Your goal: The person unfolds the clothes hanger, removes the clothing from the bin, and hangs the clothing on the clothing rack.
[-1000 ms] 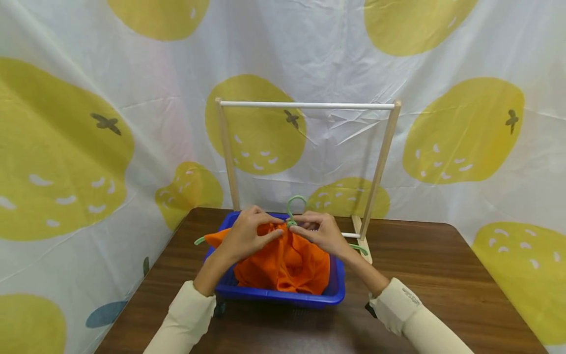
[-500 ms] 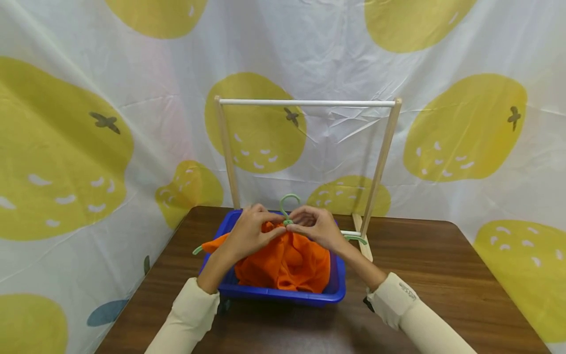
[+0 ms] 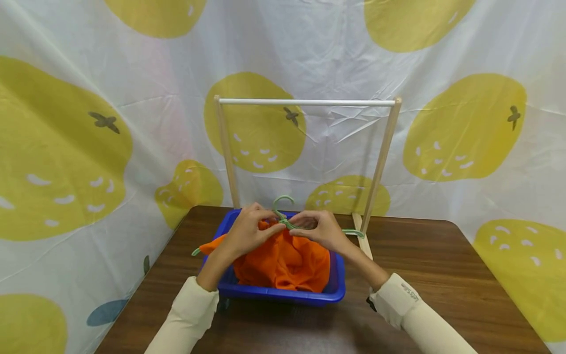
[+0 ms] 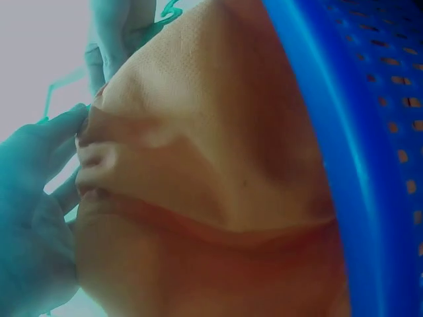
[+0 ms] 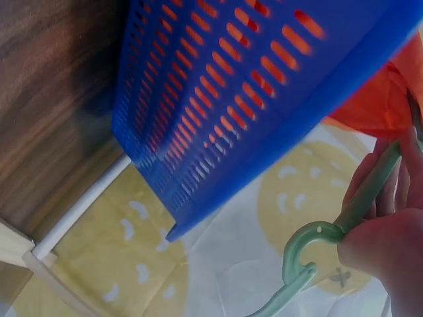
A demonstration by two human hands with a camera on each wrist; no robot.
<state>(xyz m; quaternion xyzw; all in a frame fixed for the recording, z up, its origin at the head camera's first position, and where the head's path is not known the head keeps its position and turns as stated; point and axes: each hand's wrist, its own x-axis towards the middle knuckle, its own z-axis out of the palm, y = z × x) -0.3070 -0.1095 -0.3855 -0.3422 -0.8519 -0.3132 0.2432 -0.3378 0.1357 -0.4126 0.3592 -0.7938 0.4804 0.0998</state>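
A green clothes hanger (image 3: 283,222) lies partly inside an orange garment (image 3: 283,263), its hook pointing up at the middle. The hanger's left tip pokes out of the cloth. Its right arm is bare and shows past my right hand (image 3: 326,231). That hand pinches the hanger's bar between thumb and fingers just right of the neck, as the right wrist view shows with the green bar (image 5: 371,185). My left hand (image 3: 248,230) pinches the gathered orange cloth (image 4: 165,172) beside the neck. Most of the garment sits in a blue basket (image 3: 283,295), its lower folds hidden.
Behind the basket stands a rack with a white top bar (image 3: 309,103) and wooden posts (image 3: 381,167). Its right foot rests on the brown table (image 3: 424,265). A fruit-print curtain (image 3: 349,59) hangs close behind and at both sides.
The hanger has shifted left, its hook tilting that way and its right end rising slightly. My right fingers now lie along the bar, right of the neck. The left hand stays at the cloth.
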